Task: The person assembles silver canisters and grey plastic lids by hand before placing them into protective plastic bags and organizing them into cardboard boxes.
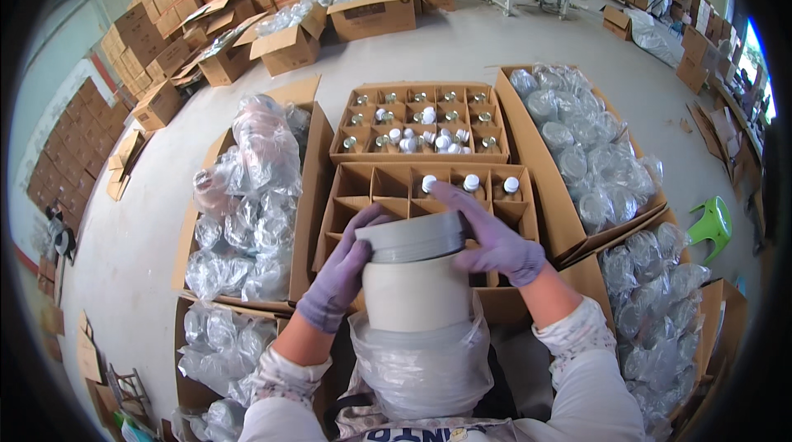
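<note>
I hold a white cylindrical jar (417,289) with a grey screw lid (410,237) upright in front of me. Its lower part sits in a clear plastic bag (421,368). My left hand (340,273), in a purple glove, wraps the jar's left side. My right hand (493,236), also gloved, rests on the lid's right edge with fingers spread over it. Just beyond is a cardboard box with dividers (388,186), with three white-capped bottles (470,183) in its far row.
A second divided box (417,91) behind holds several capped bottles. Open cartons of bagged jars stand at left (247,195) and right (577,145). Stacked cardboard boxes (165,21) line the far left. A green plastic stool (714,223) sits at right.
</note>
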Demonstrator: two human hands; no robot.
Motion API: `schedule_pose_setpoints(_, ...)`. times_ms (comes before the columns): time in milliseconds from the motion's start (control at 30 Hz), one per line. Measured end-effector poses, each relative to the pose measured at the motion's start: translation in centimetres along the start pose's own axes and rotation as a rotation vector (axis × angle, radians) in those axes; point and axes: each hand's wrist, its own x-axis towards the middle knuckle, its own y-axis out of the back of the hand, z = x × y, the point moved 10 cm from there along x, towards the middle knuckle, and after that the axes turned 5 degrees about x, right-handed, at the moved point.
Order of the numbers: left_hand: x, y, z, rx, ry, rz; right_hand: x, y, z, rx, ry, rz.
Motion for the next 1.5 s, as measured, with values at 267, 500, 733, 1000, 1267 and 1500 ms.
schedule_pose_setpoints(267,8.4,2.1,8.8,0.790,-0.578,0.553,3.8,10.0,6.4,0.181,-0.166,0.901)
schedule_pose_setpoints(500,12.8,-3.4,5.5,1.309,-0.432,0.111,5.4,7.3,3.5,-0.338,0.020,0.867)
schedule_pose_setpoints(733,10.9,-4.0,6.1,1.298,-1.006,-0.029,7.1,8.2,5.8,-0.166,-0.225,0.720)
schedule_pose_setpoints(1000,9.1,-6.9,5.1,1.607,-1.349,-0.474,10.8,6.8,7.5,-0.111,-0.561,0.282)
schedule_pose_setpoints(1267,17.1,11.0,0.7,0.278,0.149,-0.045,18.0,3.0,10.0,0.102,-0.303,-0.025)
schedule_pose_setpoints(1500,8.7,4.7,0.5,-0.103,-0.243,-0.104,7.1,10.7,39.0,-0.994,-0.716,-0.079)
